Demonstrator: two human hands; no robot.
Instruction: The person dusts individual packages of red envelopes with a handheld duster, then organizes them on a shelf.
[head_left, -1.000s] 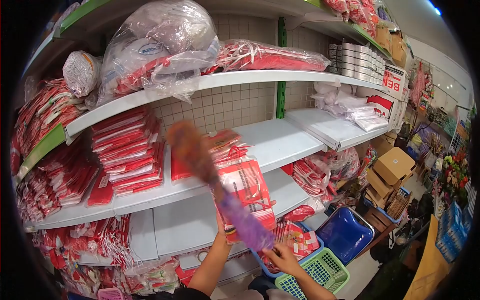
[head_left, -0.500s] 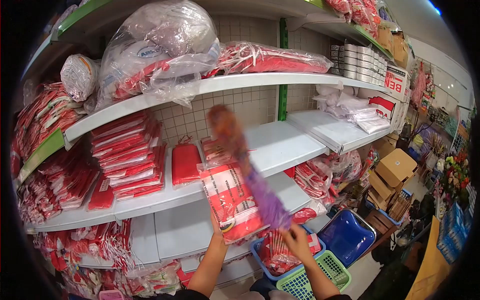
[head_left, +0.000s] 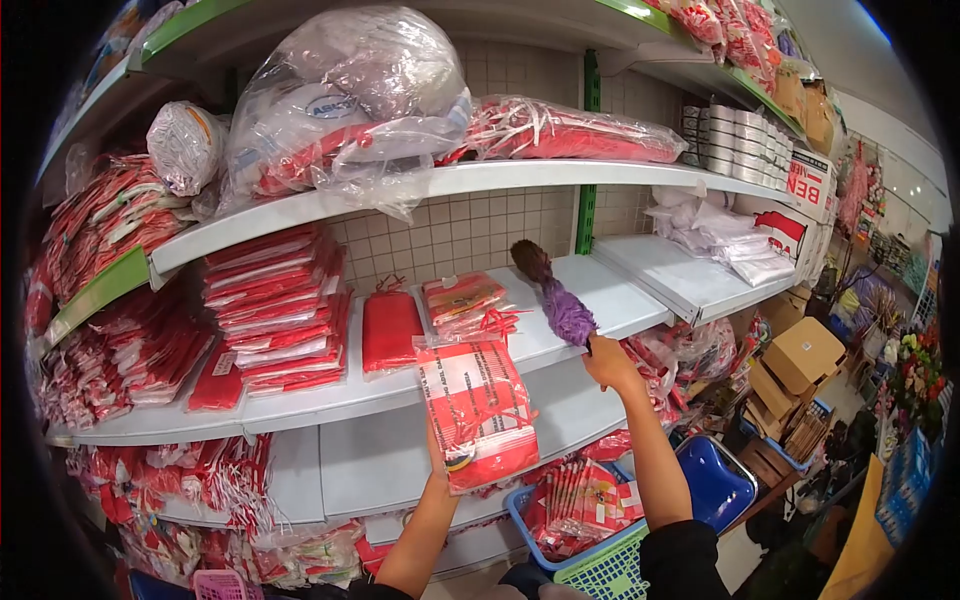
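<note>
My right hand (head_left: 611, 366) grips the dark handle of a fluffy duster (head_left: 570, 317), purple near the handle and brown at the tip. The duster's head lies over the middle shelf (head_left: 610, 290), near its back. My left hand (head_left: 437, 462), partly hidden, holds a red and white packet (head_left: 482, 410) in clear plastic with printed lettering, in front of the shelf edge. On the shelf behind it are a flat red packet (head_left: 391, 332) and a pack with a coloured print (head_left: 463, 300).
A tall stack of red and white packets (head_left: 275, 310) stands left. Large plastic bags (head_left: 350, 110) fill the upper shelf. Below right are a blue basket (head_left: 525, 520) of packets, a green basket (head_left: 610, 565), a blue chair (head_left: 715, 480) and cardboard boxes (head_left: 800, 340).
My right hand has moved up and forward, bringing the duster from in front of the shelf to over its surface. The packet in my left hand stays in about the same place.
</note>
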